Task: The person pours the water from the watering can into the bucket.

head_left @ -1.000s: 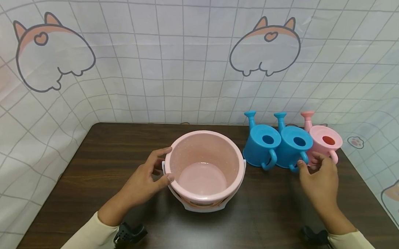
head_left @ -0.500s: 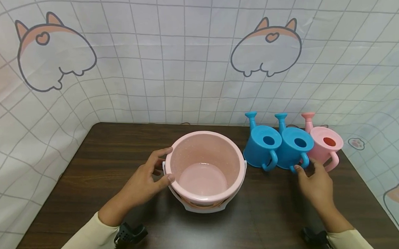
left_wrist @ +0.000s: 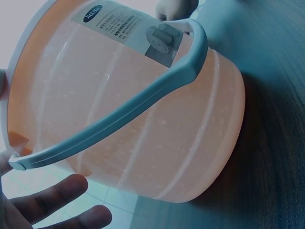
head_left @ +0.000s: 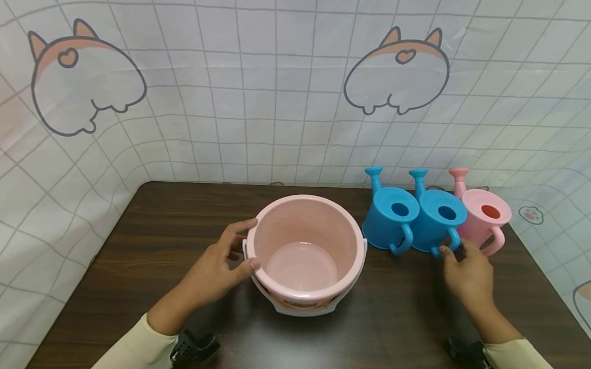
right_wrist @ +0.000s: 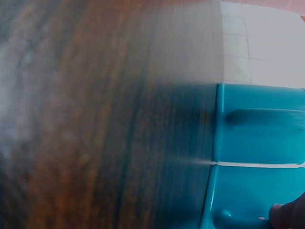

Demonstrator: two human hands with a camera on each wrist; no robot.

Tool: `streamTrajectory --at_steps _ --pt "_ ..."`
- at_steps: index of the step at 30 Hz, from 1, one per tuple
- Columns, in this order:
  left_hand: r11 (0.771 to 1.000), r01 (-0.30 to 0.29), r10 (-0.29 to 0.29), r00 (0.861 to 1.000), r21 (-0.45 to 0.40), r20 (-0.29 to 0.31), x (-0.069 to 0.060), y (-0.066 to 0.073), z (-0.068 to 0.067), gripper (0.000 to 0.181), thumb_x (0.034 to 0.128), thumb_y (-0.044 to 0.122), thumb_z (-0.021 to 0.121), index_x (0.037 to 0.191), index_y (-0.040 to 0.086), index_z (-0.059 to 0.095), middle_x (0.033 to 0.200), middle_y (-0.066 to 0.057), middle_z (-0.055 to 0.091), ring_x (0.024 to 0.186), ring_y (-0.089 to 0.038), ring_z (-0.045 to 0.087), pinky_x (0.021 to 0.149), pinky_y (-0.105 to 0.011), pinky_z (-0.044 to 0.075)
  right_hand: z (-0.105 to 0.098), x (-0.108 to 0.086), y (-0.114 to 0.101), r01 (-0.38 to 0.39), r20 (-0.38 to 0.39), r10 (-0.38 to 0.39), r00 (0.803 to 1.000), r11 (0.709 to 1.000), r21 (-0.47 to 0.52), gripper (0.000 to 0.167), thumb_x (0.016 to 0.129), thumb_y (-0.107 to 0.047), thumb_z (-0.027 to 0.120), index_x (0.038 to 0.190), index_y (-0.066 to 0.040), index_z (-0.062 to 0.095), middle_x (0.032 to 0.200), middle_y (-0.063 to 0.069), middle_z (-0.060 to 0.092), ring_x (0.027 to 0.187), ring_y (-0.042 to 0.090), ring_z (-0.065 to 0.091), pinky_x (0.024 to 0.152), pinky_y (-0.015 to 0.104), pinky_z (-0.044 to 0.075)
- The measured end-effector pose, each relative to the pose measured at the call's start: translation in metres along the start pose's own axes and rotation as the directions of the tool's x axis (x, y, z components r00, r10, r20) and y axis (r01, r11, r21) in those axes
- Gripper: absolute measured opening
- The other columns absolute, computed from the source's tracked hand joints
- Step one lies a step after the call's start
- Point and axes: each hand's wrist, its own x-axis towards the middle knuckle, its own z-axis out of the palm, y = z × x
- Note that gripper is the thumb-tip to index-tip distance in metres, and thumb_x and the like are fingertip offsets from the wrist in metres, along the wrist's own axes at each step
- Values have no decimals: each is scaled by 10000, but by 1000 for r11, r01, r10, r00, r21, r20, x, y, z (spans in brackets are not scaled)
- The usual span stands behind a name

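A pale pink bucket (head_left: 302, 261) with a white handle (left_wrist: 128, 109) stands upright mid-table. My left hand (head_left: 213, 274) rests at its left rim, thumb and forefinger spread wide and touching the edge. In the left wrist view, two fingers (left_wrist: 57, 191) extend beside the bucket wall without touching it. To the right stand three watering cans in a row: a blue one (head_left: 384, 225), a second blue one (head_left: 428, 227) and a pink one (head_left: 475, 223). My right hand (head_left: 470, 275) pinches the lower handle of the middle blue can; some of its fingers are hidden.
Everything stands on a dark wood table (head_left: 177, 224). Behind it hangs a white gridded cloth (head_left: 240, 95) printed with corgi drawings, also falling along both sides. The cans stand close together near the table's back right corner.
My right hand has drawn slightly back and left from the pink can to the middle blue can's handle. The left hand and bucket keep their places. The view has shifted a little.
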Motion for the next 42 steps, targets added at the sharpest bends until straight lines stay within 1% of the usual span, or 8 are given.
streamTrajectory --at_steps 3,13,18,26,35,38,40,42 --pt "1000 -2 2 1000 1 1 0 0 0 673 947 383 677 1536 303 361 1169 -46 689 995 -171 661 865 -501 529 0 1 -1 -6 -8 6 1000 1000 3 358 1048 -232 594 1211 86 607 1110 324 673 938 470 653 745 602 552" --pt "1000 2 -2 1000 1 3 0 1 -1 673 945 364 680 1536 296 365 1160 -28 689 1003 -171 658 878 -504 528 1 5 -2 -41 -56 40 998 999 -18 355 1043 -233 609 1219 73 649 1122 311 692 958 474 682 726 557 561" --pt "1000 5 -5 1000 -1 9 1 1 -1 672 948 372 674 1540 294 364 1168 -37 687 1011 -179 657 885 -521 525 -7 6 -6 -2 -87 1 996 1000 -13 356 1039 -212 609 1222 89 656 1095 309 699 916 465 695 623 429 553" --pt "1000 2 -2 1000 -7 4 1 0 -1 667 946 364 680 1535 297 372 1167 -26 684 996 -157 654 876 -485 527 -30 15 -19 75 -133 -76 988 997 -12 390 1034 -197 610 1250 126 644 1068 322 695 916 497 701 504 191 436" --pt "1000 -7 7 1000 -11 4 1 0 0 671 945 356 687 1535 293 373 1159 -25 683 993 -155 652 880 -476 528 -60 20 -34 96 -99 -100 990 995 -39 448 1056 -256 566 1281 128 618 1065 335 688 918 493 691 527 338 449" --pt "1000 -2 2 1000 -17 6 1 0 0 672 946 358 686 1536 297 371 1165 -30 681 994 -161 650 877 -490 526 -71 22 -40 96 -92 -100 991 995 -41 465 1059 -279 555 1298 117 608 1061 329 694 712 222 719 483 287 445" --pt "1000 0 0 1000 -18 5 0 0 0 672 946 359 686 1536 298 370 1166 -32 680 995 -167 650 876 -502 526 -77 23 -44 103 -88 -107 990 994 -40 472 1061 -281 554 1315 115 597 1054 329 695 593 -2 630 461 249 439" --pt "1000 -2 2 1000 -22 6 0 0 0 671 948 358 686 1537 297 369 1166 -36 681 996 -183 652 875 -515 524 -83 24 -47 105 -80 -108 991 994 -39 486 1063 -292 552 1330 113 584 1059 332 694 528 -154 516 467 222 444"
